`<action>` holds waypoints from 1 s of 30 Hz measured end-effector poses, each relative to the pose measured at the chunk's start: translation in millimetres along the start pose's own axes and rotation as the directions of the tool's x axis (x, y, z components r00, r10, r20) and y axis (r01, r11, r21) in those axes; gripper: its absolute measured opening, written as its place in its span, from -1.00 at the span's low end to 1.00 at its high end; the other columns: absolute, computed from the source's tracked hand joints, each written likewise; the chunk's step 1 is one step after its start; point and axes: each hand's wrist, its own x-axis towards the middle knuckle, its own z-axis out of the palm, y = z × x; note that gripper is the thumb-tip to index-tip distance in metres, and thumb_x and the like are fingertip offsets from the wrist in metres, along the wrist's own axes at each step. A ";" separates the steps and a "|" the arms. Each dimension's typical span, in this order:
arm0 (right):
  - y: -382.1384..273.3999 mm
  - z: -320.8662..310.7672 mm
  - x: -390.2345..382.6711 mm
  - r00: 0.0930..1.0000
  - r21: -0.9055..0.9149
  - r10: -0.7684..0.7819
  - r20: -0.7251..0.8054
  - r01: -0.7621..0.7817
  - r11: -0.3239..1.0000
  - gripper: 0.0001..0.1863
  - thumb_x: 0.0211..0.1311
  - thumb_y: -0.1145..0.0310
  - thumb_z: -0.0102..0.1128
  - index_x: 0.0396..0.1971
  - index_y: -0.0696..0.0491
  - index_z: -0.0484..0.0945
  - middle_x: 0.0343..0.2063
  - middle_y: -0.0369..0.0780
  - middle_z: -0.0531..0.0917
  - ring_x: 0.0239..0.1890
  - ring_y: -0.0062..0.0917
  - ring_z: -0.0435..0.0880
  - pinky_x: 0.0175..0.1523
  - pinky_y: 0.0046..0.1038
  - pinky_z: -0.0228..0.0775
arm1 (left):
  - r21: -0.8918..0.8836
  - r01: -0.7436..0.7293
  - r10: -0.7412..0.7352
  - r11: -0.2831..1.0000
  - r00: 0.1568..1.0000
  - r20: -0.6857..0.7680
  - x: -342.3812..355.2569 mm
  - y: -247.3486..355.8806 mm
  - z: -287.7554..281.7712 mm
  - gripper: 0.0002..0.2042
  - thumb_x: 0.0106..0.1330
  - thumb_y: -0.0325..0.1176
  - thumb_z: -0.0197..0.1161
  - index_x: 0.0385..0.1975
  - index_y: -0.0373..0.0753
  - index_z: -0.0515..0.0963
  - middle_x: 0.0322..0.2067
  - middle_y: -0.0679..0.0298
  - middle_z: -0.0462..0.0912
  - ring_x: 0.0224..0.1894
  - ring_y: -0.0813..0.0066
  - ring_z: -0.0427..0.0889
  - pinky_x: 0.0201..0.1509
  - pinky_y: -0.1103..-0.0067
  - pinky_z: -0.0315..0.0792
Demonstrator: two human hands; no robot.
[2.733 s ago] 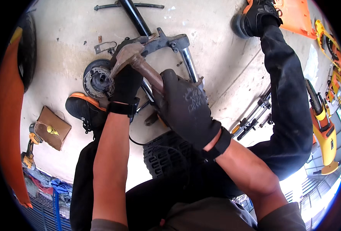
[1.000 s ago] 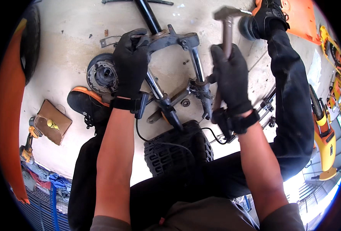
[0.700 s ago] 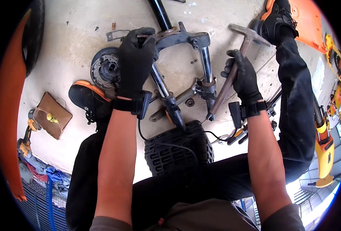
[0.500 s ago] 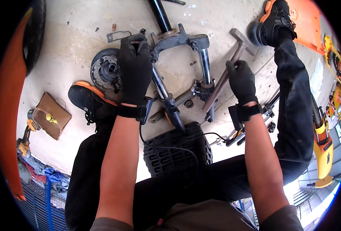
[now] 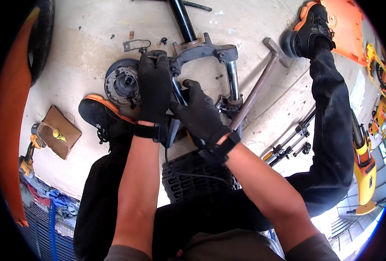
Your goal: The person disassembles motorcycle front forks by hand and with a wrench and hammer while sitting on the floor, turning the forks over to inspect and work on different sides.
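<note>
Both my hands wear black gloves. A motorcycle-style front fork lies on the floor, its black stem pointing away and its two shiny legs toward me. My left hand is left of the fork's crown, fingers curled together; what they hold, if anything, is hidden. Beside it lies a round hub with a brake disc, partly covered by that hand. My right hand reaches across the fork's left leg, fingers stretched and apart, near my left wrist. A hammer lies right of the fork, its handle end against the right leg.
A knobby tyre is close to my lap. A bent metal clip and small bolts lie beyond my left hand. At left are a cardboard piece, a yellow power tool and an orange panel. Shock-like rods lie right.
My right hand has left the hammer's handle and swung left over the fork's left leg. My left hand has drawn slightly toward me, uncovering a bolt on the floor.
</note>
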 end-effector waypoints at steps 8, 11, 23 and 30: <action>-21.9 -5.3 1.4 0.994 0.181 0.050 -0.095 -0.032 0.983 -0.67 0.26 0.23 0.22 -0.14 0.15 0.41 -0.43 -0.05 0.66 -0.37 -0.16 0.67 -0.23 -0.21 0.44 | -0.236 0.246 -0.229 0.940 0.969 0.097 -2.1 70.1 -18.2 -0.85 0.31 -0.45 0.20 -0.22 -0.38 0.56 -0.43 0.22 0.66 -0.42 0.56 0.57 -0.29 0.59 0.45; -26.0 -10.3 0.7 0.994 0.164 0.035 -0.100 -0.018 0.986 -0.69 0.28 0.22 0.21 -0.18 0.15 0.42 -0.49 -0.06 0.65 -0.41 -0.21 0.67 -0.28 -0.23 0.44 | -0.351 0.190 -0.162 0.917 0.981 0.106 2.5 57.8 -20.8 -0.85 0.28 -0.49 0.23 -0.20 -0.38 0.60 -0.42 0.25 0.67 -0.40 0.60 0.57 -0.28 0.62 0.45; -4.7 5.7 15.6 0.998 0.136 -0.040 -0.045 0.046 0.990 -0.68 0.27 0.26 0.23 -0.18 0.18 0.40 -0.46 0.02 0.63 -0.36 -0.07 0.66 -0.26 -0.16 0.43 | -0.140 0.044 0.000 0.989 0.954 0.300 26.0 49.6 -19.5 -0.79 0.25 -0.51 0.23 -0.13 -0.34 0.64 -0.26 0.20 0.73 -0.21 0.55 0.67 -0.09 0.61 0.52; 14.8 0.6 32.0 0.967 -0.153 -0.249 -0.051 0.238 0.959 -0.66 0.26 0.24 0.23 -0.21 0.21 0.40 -0.43 0.04 0.64 -0.34 0.00 0.64 -0.19 -0.11 0.45 | -0.083 -0.097 0.112 0.992 0.971 0.210 11.2 47.5 -6.2 -0.79 0.20 -0.49 0.22 -0.17 -0.35 0.61 -0.32 0.09 0.72 -0.30 0.35 0.71 -0.18 0.52 0.55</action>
